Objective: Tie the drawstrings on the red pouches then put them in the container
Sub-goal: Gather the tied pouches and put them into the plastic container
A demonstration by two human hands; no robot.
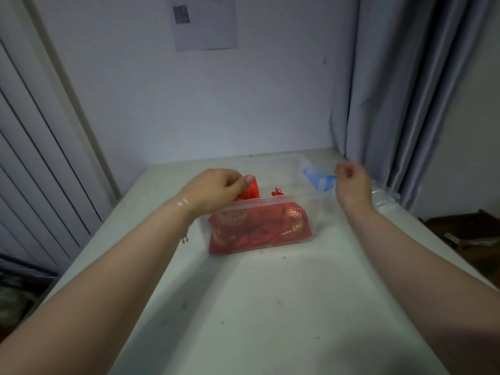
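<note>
A clear plastic zip bag [259, 227] full of red pouches with gold print lies in the middle of the white table. My left hand [216, 189] pinches a single red pouch [250, 190] just behind the bag's top left corner. A small red knotted drawstring [276, 192] shows behind the bag's upper edge. My right hand [351, 181] hovers to the right with fingers loosely curled, holding nothing that I can see. Beside it sits a clear plastic container [378, 196] with a blue part [318, 180] at the table's far right.
The white table [270, 307] carries small dark specks. A wall with a paper sheet [205, 21] stands behind it, and a grey curtain [405, 90] hangs at the right. Dark clutter lies on the floor at both sides.
</note>
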